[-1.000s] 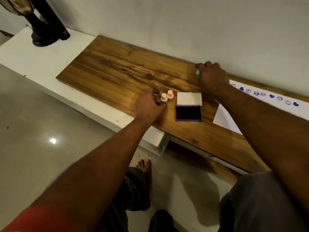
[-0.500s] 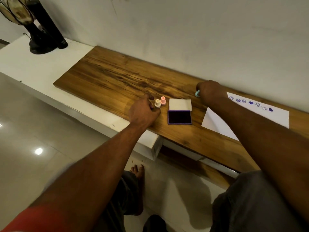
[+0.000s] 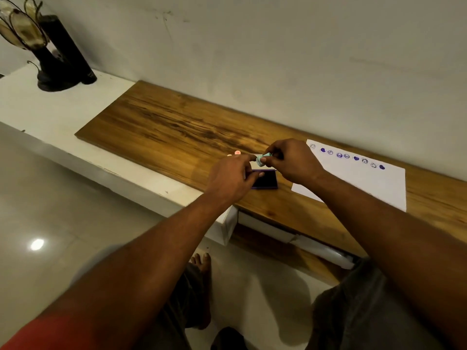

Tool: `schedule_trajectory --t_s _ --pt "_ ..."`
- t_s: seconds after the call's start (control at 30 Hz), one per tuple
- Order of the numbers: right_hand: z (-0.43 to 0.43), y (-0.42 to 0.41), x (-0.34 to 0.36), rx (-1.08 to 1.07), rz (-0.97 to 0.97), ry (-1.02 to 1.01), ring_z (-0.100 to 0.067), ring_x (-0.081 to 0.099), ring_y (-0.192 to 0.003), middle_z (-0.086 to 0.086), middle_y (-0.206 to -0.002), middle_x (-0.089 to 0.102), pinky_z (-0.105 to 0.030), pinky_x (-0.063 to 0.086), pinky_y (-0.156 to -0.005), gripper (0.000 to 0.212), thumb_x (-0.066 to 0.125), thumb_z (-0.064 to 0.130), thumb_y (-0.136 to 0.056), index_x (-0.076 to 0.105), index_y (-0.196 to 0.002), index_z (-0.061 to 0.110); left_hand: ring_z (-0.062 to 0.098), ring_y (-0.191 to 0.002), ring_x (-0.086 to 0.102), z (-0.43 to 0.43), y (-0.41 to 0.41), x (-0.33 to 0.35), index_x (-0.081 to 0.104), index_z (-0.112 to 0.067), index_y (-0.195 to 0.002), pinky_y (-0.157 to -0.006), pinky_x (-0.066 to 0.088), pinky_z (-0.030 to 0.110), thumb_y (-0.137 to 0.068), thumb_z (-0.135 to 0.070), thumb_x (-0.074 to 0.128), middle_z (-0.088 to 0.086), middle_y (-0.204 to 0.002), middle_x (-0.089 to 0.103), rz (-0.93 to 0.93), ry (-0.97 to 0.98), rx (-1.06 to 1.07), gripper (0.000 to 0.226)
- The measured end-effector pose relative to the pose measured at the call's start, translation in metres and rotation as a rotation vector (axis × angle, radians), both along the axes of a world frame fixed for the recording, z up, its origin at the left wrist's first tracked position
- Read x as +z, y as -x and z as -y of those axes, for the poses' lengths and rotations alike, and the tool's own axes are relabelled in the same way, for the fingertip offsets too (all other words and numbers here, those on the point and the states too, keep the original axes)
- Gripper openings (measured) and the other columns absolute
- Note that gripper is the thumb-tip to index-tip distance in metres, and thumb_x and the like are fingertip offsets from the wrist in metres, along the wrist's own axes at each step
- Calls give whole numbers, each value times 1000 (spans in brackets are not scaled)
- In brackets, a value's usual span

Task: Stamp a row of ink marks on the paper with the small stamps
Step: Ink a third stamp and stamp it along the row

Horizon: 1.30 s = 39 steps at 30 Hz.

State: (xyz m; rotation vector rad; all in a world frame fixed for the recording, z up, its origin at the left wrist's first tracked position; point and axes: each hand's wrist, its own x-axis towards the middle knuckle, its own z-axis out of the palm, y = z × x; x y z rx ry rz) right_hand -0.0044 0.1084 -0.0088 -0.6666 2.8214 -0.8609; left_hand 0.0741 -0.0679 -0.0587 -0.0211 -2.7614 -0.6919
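Observation:
A small light-blue stamp is held above the open purple ink pad. My right hand pinches it from the right. My left hand touches it from the left with fingertips, fingers curled, partly covering the pad. The white paper lies to the right on the wooden board, with a row of several purple marks along its far edge. A pink stamp peeks out behind my left hand; another stamp beside it is mostly hidden.
The wooden board lies on a white shelf against the wall. A dark ornament stands at the far left of the shelf. Tiled floor and my legs are below the shelf edge.
My right hand has brought the blue stamp from the back of the board to above the ink pad. My left hand has left the two small stamps and met it there.

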Motion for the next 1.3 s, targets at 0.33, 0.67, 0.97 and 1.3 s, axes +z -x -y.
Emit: schedule_trajectory --t_s 0.33,0.67,0.97,1.3 --pt "-13 11 -7 1 -58 -87 -17 64 -78 0 -85 71 -33 53 -67 49 53 62 -96 75 -98 17 3 -80 60 -11 20 4 71 -34 -122 -57 32 21 -95 -56 63 -16 -92 73 -30 37 -34 35" --pt "-15 19 -23 3 -112 -158 -17 53 -60 0 -61 56 -31 32 -56 60 33 60 -104 70 -80 20 10 -87 67 -18 23 2 71 -29 -124 -65 41 27 -95 -50 68 -14 -89 74 -78 29 -26 36" --pt "-5 16 -32 170 -24 -66 -17 54 -62 -3 -68 61 -30 34 -56 43 41 45 -107 64 -78 23 11 -84 67 -8 18 -3 70 -28 -123 -62 45 30 -92 -47 73 -14 -88 73 -60 30 8 36" --pt "4 18 -45 343 -34 -79 -7 57 -69 8 -82 63 -24 37 -59 27 45 44 -106 64 -96 28 6 -75 55 11 5 -10 68 -26 -127 -57 39 24 -93 -46 73 -13 -93 73 54 20 29 40"
